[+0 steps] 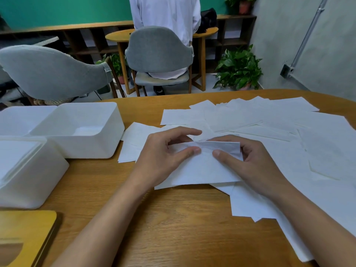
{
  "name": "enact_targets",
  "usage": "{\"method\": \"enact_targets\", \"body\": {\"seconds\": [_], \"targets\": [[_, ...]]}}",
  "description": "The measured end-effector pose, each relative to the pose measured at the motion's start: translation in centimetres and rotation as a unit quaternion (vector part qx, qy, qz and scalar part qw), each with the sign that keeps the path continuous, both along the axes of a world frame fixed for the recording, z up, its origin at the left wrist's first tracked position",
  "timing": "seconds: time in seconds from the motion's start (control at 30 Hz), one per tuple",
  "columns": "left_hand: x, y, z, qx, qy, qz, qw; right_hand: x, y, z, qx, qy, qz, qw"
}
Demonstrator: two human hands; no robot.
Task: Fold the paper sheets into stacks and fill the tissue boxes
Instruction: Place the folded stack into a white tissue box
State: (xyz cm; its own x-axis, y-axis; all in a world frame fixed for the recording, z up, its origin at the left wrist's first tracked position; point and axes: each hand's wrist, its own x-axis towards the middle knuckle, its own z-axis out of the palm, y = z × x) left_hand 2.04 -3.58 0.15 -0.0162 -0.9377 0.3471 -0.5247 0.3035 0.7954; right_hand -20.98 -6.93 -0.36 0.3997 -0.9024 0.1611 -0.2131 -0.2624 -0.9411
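Note:
A white paper sheet [202, 168] lies in the middle of the wooden table [173, 218], its far edge lifted and folded toward me. My left hand [165, 157] pinches that folded edge on the left, thumb on top. My right hand [248, 160] pinches it on the right. Several more white sheets [269, 122] are spread across the table's right and far side. An open white tissue box [81, 130] stands at the left with a little white paper in its bottom. A second white box [28, 170] filled with paper stands nearer me.
A wooden lid [25, 237] with a slot lies at the near left corner. A third white box [21, 118] sits at the far left. Beyond the table are grey chairs [158, 53], a seated person in white [165, 14] and potted plants [238, 70].

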Motion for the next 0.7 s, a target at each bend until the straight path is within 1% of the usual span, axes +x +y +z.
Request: {"method": "enact_targets", "body": {"seconds": [0.1,0.2,0.27,0.33,0.4,0.43,0.47,0.53,0.57,0.63,0.7], "targets": [[-0.2,-0.3,-0.4,0.004,-0.017,0.01,1.0,-0.2,-0.1,0.3,-0.015,-0.037,0.002,0.999],[-0.3,-0.5,-0.4,0.075,0.037,0.008,0.996,-0.3,0.0,0.6,0.01,-0.08,-0.003,0.997],[-0.4,-0.6,-0.6,0.08,0.08,0.011,0.994,-0.5,0.0,0.8,0.026,-0.076,0.0,0.997],[-0.5,-0.6,-0.8,0.058,0.119,0.036,0.991,-0.8,0.0,0.8,0.024,-0.066,0.022,0.997],[-0.4,-0.8,-1.1,0.035,0.118,0.054,0.991,-0.8,-0.3,0.6,0.004,-0.033,0.04,0.999],[-0.2,-0.8,-1.3,0.026,0.089,0.058,0.994,-0.8,-0.5,0.3,-0.01,-0.012,0.032,0.999],[0.1,-0.9,-1.5,0.017,0.038,0.06,0.997,-0.8,-0.6,-0.1,-0.02,0.002,0.006,1.0],[1.0,-1.0,-1.9,0.002,-0.086,0.054,0.995,-0.9,-1.1,-0.6,-0.04,0.001,-0.062,0.997],[1.4,-1.0,-2.0,0.007,-0.134,0.049,0.99,-1.0,-1.3,-0.8,-0.048,-0.005,-0.094,0.994],[1.9,-1.0,-2.0,0.036,-0.18,0.037,0.982,-1.3,-1.7,-1.1,-0.051,-0.013,-0.141,0.989],[2.1,-1.1,-2.1,0.047,-0.189,0.026,0.98,-1.3,-1.8,-1.1,-0.05,-0.014,-0.164,0.985]]}}
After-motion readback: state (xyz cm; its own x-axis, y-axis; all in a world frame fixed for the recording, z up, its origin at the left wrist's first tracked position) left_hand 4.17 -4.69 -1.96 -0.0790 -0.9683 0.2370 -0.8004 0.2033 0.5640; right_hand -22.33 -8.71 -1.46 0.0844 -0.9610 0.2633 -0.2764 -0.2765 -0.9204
